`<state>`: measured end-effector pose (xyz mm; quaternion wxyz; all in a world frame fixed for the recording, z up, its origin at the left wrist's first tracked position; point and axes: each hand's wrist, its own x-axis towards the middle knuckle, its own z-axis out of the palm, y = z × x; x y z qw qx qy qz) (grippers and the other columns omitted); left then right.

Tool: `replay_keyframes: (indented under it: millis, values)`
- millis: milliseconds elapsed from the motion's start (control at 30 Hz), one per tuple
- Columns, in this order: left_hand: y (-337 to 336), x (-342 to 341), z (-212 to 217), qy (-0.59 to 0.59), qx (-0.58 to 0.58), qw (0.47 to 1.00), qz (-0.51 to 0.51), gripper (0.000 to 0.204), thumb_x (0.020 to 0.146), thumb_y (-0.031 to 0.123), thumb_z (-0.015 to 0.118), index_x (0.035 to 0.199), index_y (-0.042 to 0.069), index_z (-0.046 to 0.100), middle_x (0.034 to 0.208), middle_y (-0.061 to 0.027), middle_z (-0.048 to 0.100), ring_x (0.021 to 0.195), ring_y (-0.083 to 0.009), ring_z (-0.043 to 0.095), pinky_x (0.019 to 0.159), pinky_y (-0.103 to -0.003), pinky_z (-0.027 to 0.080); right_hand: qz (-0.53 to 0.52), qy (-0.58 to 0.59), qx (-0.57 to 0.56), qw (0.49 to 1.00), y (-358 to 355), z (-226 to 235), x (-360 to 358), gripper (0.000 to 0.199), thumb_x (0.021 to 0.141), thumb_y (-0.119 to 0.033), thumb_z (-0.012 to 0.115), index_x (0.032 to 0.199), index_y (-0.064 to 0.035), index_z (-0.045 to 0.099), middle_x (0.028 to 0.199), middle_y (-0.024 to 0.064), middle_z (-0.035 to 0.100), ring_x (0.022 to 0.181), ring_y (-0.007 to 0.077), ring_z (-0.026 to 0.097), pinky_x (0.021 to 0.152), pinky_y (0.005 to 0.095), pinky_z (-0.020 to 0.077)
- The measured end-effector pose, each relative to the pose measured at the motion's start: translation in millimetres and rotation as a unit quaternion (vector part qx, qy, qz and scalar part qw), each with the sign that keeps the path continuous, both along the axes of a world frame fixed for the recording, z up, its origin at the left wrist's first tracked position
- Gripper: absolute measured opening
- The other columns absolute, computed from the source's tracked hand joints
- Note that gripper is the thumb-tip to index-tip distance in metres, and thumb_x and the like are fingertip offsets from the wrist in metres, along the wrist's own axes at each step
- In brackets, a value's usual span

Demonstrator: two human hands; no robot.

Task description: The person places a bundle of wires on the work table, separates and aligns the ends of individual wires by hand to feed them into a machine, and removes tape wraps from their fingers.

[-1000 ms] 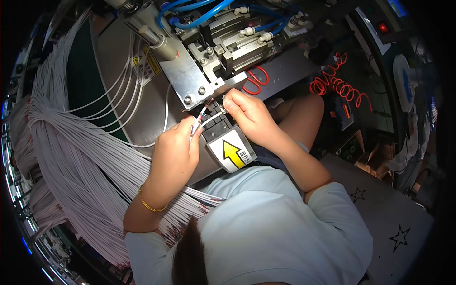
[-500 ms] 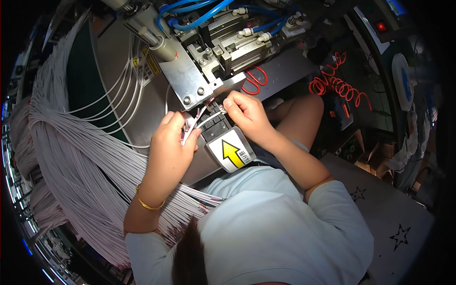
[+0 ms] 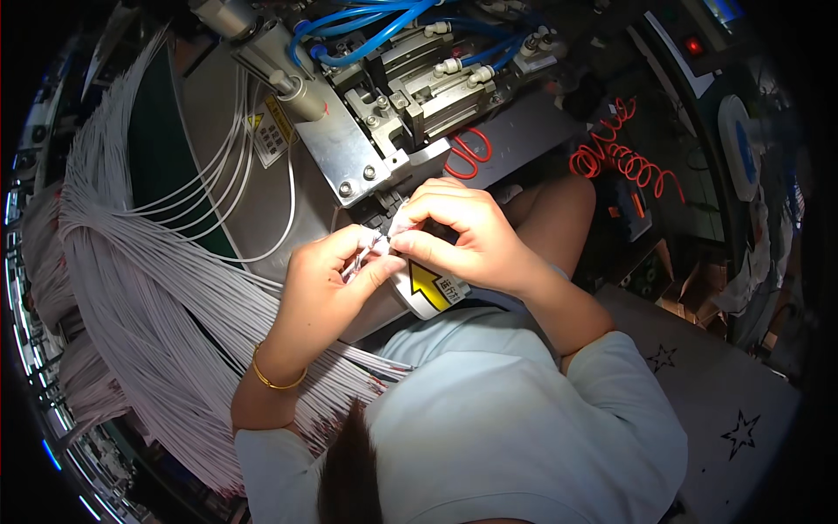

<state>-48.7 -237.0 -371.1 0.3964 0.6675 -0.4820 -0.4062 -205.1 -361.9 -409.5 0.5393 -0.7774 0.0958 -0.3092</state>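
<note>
Near the middle of the frame we see a yellow arrow [image 3: 426, 286] outlined in black on a white plate [image 3: 405, 292], with dark characters beside it, the plate's upper part covered. In the upper left we find a yellow-and-white warning label [image 3: 271, 134] with lines of black print on a grey metal tabletop [image 3: 208, 98]. At the lower right we make out black star outlines [image 3: 742, 434] on a grey board [image 3: 690, 406].

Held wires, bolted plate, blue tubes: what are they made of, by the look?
Held wires: probably plastic-sheathed, pale; mostly hidden in the grip, so finish is unclear.
Bolted plate: bare metal, smooth; grey with bright reflections. Steel or aluminium, can't tell which.
Blue tubes: likely flexible plastic, glossy; smooth curves with light streaks.
</note>
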Motion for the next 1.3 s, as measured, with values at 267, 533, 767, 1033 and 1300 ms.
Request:
replay_keyframes:
  millis: [267, 533, 767, 1033, 1300]
  values:
    - [0.0, 0.3, 8.9, 0.119, 0.049, 0.992, -0.009, 0.019, 0.093, 0.016, 0.063, 0.081, 0.002, 0.067, 0.062, 0.0065, 0.056, 0.054, 0.0003, 0.04, 0.049, -0.017, 0.032, -0.033, -0.041, -0.056, 0.997, 4.0, -0.9, -2.4, 0.01, 0.079, -0.002, 0.07, 0.088, 0.0007, 0.066, 0.081, 0.0089, 0.067, 0.072, 0.0205, 0.06, 0.068, 0.0307, 0.0462]
    - [1.4, 0.9, 6.3, 0.123, 0.075, 0.99, 0.008, 0.017, 0.094, 0.017, 0.062, 0.086, 0.002, 0.066, 0.069, 0.0008, 0.065, 0.049, 0.0, 0.044, 0.043, -0.016, 0.033, -0.036, -0.022, -0.031, 0.999, 6.7, 0.9, -1.3, 0.009, 0.08, -0.001, 0.069, 0.088, 0.0012, 0.066, 0.08, 0.01, 0.066, 0.072, 0.0186, 0.059, 0.064, 0.0271, 0.0465]
    - [2.1, 2.9, 7.8, 0.185, 0.102, 0.977, 0.005, 0.018, 0.095, 0.018, 0.061, 0.104, 0.002, 0.062, 0.079, -0.0014, 0.067, 0.057, 0.0009, 0.051, 0.045, -0.015, 0.036, 0.008, 0.01, 0.178, 0.984, 9.4, 5.9, -4.0, 0.007, 0.082, -0.001, 0.067, 0.088, 0.0015, 0.066, 0.081, 0.0102, 0.065, 0.072, 0.0171, 0.059, 0.064, 0.0267, 0.0467]
    - [1.3, 8.8, 7.8, 0.214, 0.11, 0.97, -0.022, 0.017, 0.095, 0.017, 0.061, 0.102, 0.002, 0.061, 0.078, -0.0008, 0.066, 0.056, 0.0013, 0.049, 0.045, -0.014, 0.036, 0.002, 0.008, 0.053, 0.999, 4.0, 7.2, -4.2, 0.005, 0.082, 0.0, 0.066, 0.087, 0.0012, 0.065, 0.08, 0.0087, 0.065, 0.073, 0.0156, 0.06, 0.066, 0.0271, 0.047]
    - [2.3, -0.1, -0.1, 0.126, 0.032, 0.991, -0.012, 0.014, 0.095, 0.016, 0.06, 0.096, 0.002, 0.061, 0.073, 0.0012, 0.063, 0.057, -0.002, 0.051, 0.049, -0.018, 0.039, 0.01, 0.052, 0.137, 0.989, 7.8, 6.3, -4.8, 0.006, 0.081, -0.002, 0.068, 0.083, 0.0016, 0.064, 0.076, 0.0092, 0.064, 0.071, 0.0183, 0.06, 0.068, 0.0284, 0.0463]
